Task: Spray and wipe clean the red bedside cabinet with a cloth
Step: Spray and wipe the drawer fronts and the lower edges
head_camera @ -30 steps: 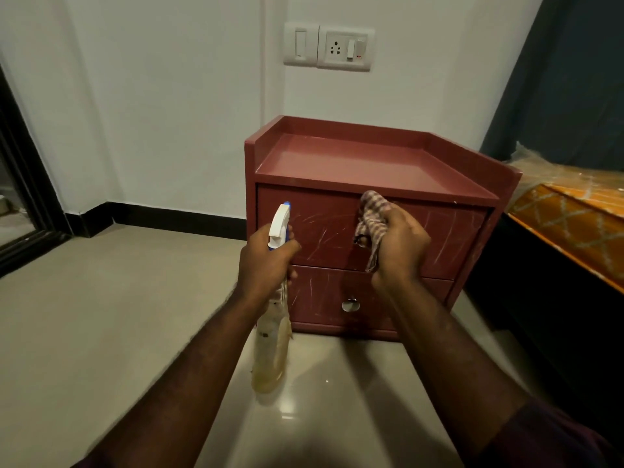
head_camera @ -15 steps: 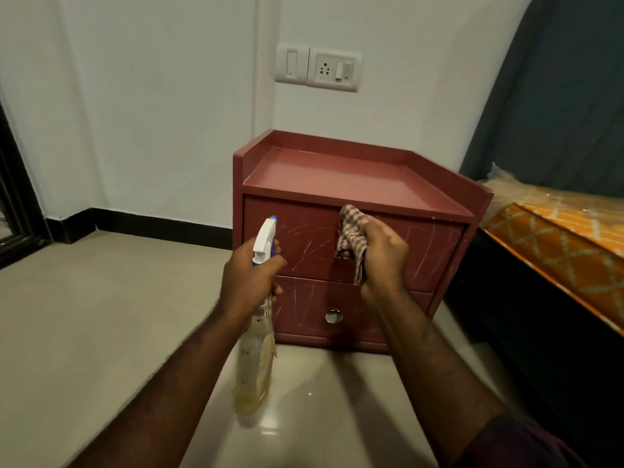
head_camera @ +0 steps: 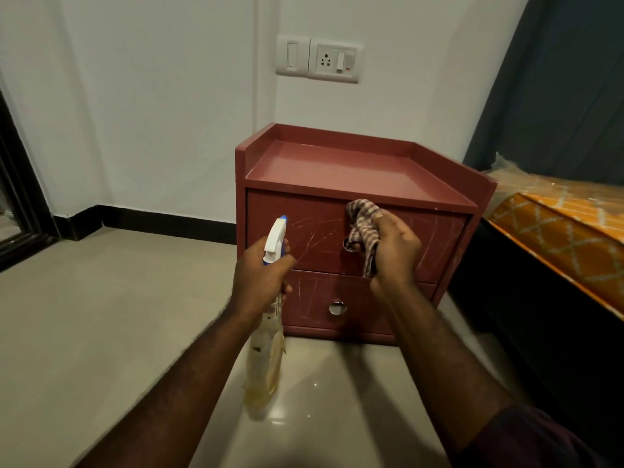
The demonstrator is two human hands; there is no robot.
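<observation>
The right hand (head_camera: 393, 251), gripping the bunched checked cloth (head_camera: 363, 228), stays at the red two-drawer bedside cabinet's (head_camera: 354, 211) upper drawer. The left hand (head_camera: 260, 278) keeps clutching the clear spray bottle (head_camera: 266, 349); wiping looks underway.

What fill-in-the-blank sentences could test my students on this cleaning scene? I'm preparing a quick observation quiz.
1. The left hand holds a spray ____.
2. The right hand grips a checked cloth in front of the cabinet's ____ drawer.
3. The cabinet has ____ drawers.
4. On the wall above the cabinet is a switch and a ____.

Missing words: bottle; top; two; socket
</observation>
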